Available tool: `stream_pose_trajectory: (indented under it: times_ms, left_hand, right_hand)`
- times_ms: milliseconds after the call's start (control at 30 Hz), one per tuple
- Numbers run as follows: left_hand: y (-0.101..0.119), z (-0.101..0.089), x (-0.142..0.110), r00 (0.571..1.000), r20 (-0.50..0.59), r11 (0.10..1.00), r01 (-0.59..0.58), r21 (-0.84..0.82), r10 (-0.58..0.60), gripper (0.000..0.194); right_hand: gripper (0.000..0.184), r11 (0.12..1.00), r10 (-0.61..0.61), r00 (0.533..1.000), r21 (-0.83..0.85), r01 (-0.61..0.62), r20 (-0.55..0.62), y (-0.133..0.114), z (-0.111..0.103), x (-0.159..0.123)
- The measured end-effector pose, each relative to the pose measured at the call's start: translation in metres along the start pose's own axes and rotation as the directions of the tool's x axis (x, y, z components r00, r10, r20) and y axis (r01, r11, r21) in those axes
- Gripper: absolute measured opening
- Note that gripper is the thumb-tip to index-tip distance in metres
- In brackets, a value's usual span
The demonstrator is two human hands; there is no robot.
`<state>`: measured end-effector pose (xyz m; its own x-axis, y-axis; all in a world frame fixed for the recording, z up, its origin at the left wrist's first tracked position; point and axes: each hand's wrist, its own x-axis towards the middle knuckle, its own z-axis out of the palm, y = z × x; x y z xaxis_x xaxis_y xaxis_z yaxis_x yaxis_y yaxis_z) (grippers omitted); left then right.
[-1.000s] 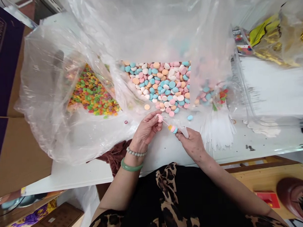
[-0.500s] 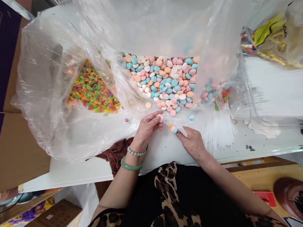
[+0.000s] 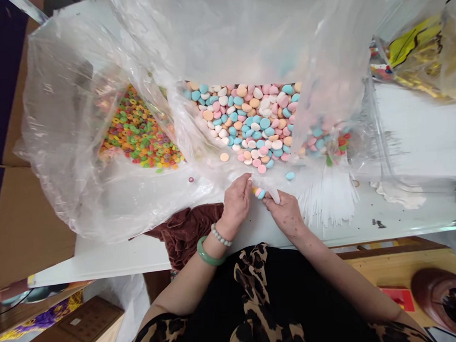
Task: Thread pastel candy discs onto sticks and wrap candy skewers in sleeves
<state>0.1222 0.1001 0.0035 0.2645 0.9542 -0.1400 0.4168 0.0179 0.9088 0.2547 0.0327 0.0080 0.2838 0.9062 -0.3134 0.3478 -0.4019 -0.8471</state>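
Note:
My left hand [image 3: 237, 203] is closed in a pinch close to the tip of a candy skewer; its fingers hide the pink candy seen in them a moment before. Yellow, pink and blue pieces sit in a row on the candy skewer [image 3: 259, 193], whose blue end is at the fingertips of my right hand [image 3: 285, 212]. That hand is closed and also has a whitish, translucent strip [image 3: 272, 192] sticking out of it; whether this is sticks or plastic I cannot tell. Just beyond the hands, pastel candies [image 3: 249, 123] fill an open clear plastic bag [image 3: 223, 41].
Ring-shaped gummies [image 3: 140, 131] lie in another plastic bag [image 3: 61, 122] at the left. White sticks [image 3: 331, 192] fan out at the right. Loose on the table are a blue candy [image 3: 290, 176] and an orange candy [image 3: 224, 157]. A brown cloth [image 3: 188, 229] hangs over the front edge.
My left hand has moved right with the pink candy, up to the skewer's tip, and the candy has gone out of sight behind the fingers. My right hand has barely shifted.

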Motion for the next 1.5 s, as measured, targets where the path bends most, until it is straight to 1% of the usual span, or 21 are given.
stream_pose_trajectory:
  times_ms: [67, 100, 200, 300, 400, 500, 567, 600, 667, 700, 733, 767, 833, 933, 1000, 1067, 1133, 1267, 1333, 1400, 1500]
  left_hand:
    - [0.0, 0.003, -0.003, 0.997, -0.019, 0.988, -0.069, 0.138, 0.072, 0.032]
    - [0.0, 0.004, -0.004, 0.998, -0.004, 0.985, -0.065, 0.157, 0.067, 0.031]
    - [-0.003, 0.003, -0.002, 0.998, 0.048, 0.995, 0.036, 0.091, -0.041, 0.033]
    - [-0.007, -0.002, 0.005, 0.989, 0.1, 0.994, 0.113, 0.0, -0.113, 0.036]
    - [-0.006, -0.009, 0.006, 0.993, 0.101, 0.998, 0.061, 0.018, -0.062, 0.035]
    - [-0.001, -0.02, -0.006, 0.998, 0.068, 0.994, -0.023, 0.108, 0.016, 0.042]
    - [0.0, -0.032, -0.015, 0.999, -0.021, 0.974, -0.024, 0.226, 0.029, 0.044]
    - [-0.002, -0.041, -0.018, 0.994, -0.105, 0.952, 0.003, 0.306, 0.031, 0.042]
    - [-0.011, -0.062, -0.017, 0.953, -0.298, 0.878, 0.098, 0.468, 0.052, 0.033]
    - [-0.017, -0.073, -0.014, 0.926, -0.371, 0.831, 0.152, 0.535, 0.07, 0.03]
    - [-0.024, -0.083, -0.009, 0.91, -0.408, 0.784, 0.196, 0.588, 0.079, 0.028]
    - [-0.03, -0.093, -0.003, 0.908, -0.413, 0.744, 0.228, 0.628, 0.069, 0.026]
    - [-0.041, -0.106, 0.006, 0.932, -0.363, 0.686, 0.258, 0.681, 0.01, 0.023]
    - [-0.049, -0.117, 0.016, 0.95, -0.311, 0.675, 0.251, 0.694, -0.034, 0.021]
    - [-0.052, -0.123, 0.022, 0.931, -0.365, 0.72, 0.241, 0.651, 0.018, 0.02]
    - [-0.055, -0.132, 0.032, 0.891, -0.445, 0.764, 0.229, 0.604, 0.085, 0.022]
    - [-0.059, -0.142, 0.047, 0.872, -0.473, 0.764, 0.218, 0.608, 0.127, 0.026]
    - [-0.067, -0.151, 0.071, 0.924, -0.364, 0.65, 0.203, 0.732, 0.121, 0.031]
    - [-0.07, -0.149, 0.072, 0.941, -0.32, 0.595, 0.195, 0.78, 0.111, 0.03]
    - [-0.073, -0.147, 0.066, 0.949, -0.296, 0.568, 0.186, 0.802, 0.106, 0.028]
    - [-0.072, -0.145, 0.049, 0.951, -0.294, 0.604, 0.181, 0.776, 0.094, 0.027]
  right_hand:
    - [0.02, 1.0, -0.018, 1.0, -0.004, 0.018, -0.014, -0.005, 0.004, 0.002]
    - [0.021, 0.999, -0.036, 0.999, -0.015, 0.036, -0.024, -0.008, 0.007, 0.005]
    - [0.024, 0.997, -0.069, 0.996, -0.037, 0.067, -0.054, -0.015, 0.013, 0.015]
    - [0.027, 1.0, -0.017, 1.0, 0.014, 0.018, -0.012, -0.015, 0.014, 0.023]
    - [0.017, 0.998, 0.016, 0.995, 0.062, -0.022, 0.102, -0.01, 0.011, 0.021]
    - [0.011, 0.991, 0.04, 0.996, 0.122, -0.05, 0.086, -0.004, 0.009, 0.015]
    - [0.013, 0.979, 0.074, 0.996, 0.188, -0.082, 0.05, -0.002, 0.01, 0.011]
    - [0.014, 0.971, 0.096, 0.994, 0.213, -0.105, 0.051, -0.001, 0.01, 0.01]
    - [0.015, 0.961, 0.138, 0.988, 0.231, -0.151, 0.071, -0.002, 0.011, 0.008]
    - [0.015, 0.96, 0.15, 0.985, 0.227, -0.167, 0.086, -0.003, 0.012, 0.008]
    - [0.015, 0.959, 0.156, 0.983, 0.224, -0.175, 0.101, -0.004, 0.013, 0.007]
    - [0.016, 0.958, 0.156, 0.981, 0.223, -0.179, 0.115, -0.006, 0.015, 0.006]
    - [0.017, 0.958, 0.149, 0.979, 0.223, -0.179, 0.142, -0.009, 0.018, 0.004]
    - [0.018, 0.958, 0.156, 0.974, 0.214, -0.189, 0.162, -0.012, 0.02, 0.002]
    - [0.017, 0.958, 0.168, 0.974, 0.207, -0.198, 0.152, -0.014, 0.019, 0.001]
    - [0.018, 0.955, 0.184, 0.974, 0.211, -0.21, 0.135, -0.017, 0.018, 0.002]
    - [0.018, 0.953, 0.189, 0.973, 0.216, -0.214, 0.132, -0.019, 0.017, 0.002]
    - [0.019, 0.951, 0.182, 0.972, 0.224, -0.213, 0.152, -0.022, 0.019, 0.0]
    - [0.018, 0.948, 0.185, 0.971, 0.234, -0.217, 0.152, -0.021, 0.02, -0.001]
    - [0.018, 0.945, 0.179, 0.972, 0.247, -0.213, 0.154, -0.019, 0.02, -0.001]
    - [0.018, 0.943, 0.171, 0.972, 0.26, -0.209, 0.16, -0.018, 0.018, -0.001]
